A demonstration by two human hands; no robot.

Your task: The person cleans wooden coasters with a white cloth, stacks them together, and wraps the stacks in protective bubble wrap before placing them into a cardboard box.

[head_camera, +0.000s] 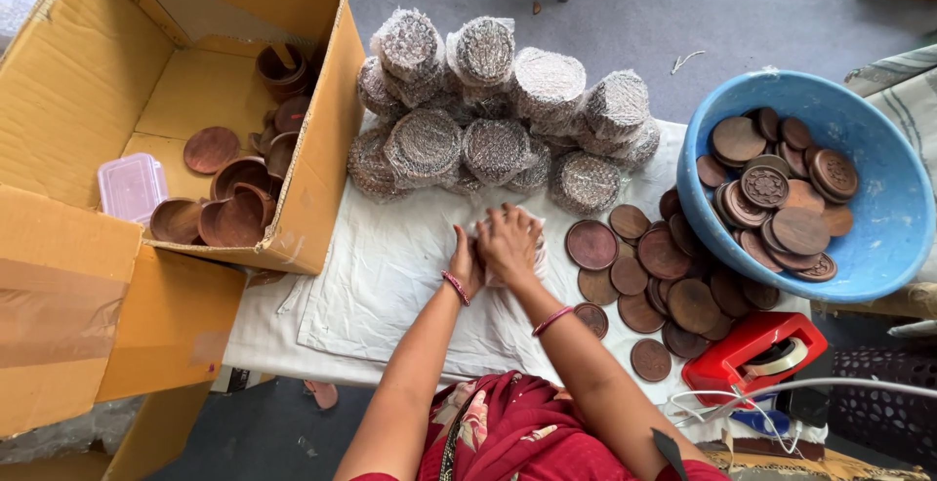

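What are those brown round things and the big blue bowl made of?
The brown discs look like dark wood with a matte finish; some show carved patterns. The blue bowl looks like plastic, smooth with scuffed whitish marks. The wrapped bundles seem covered in white foam netting.

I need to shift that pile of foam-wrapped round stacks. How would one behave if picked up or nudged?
A wrapped stack is probably firm, as the loose wooden discs look rigid. Being a cylinder, it may roll on its side. The foam netting likely gives grip and cushions knocks.
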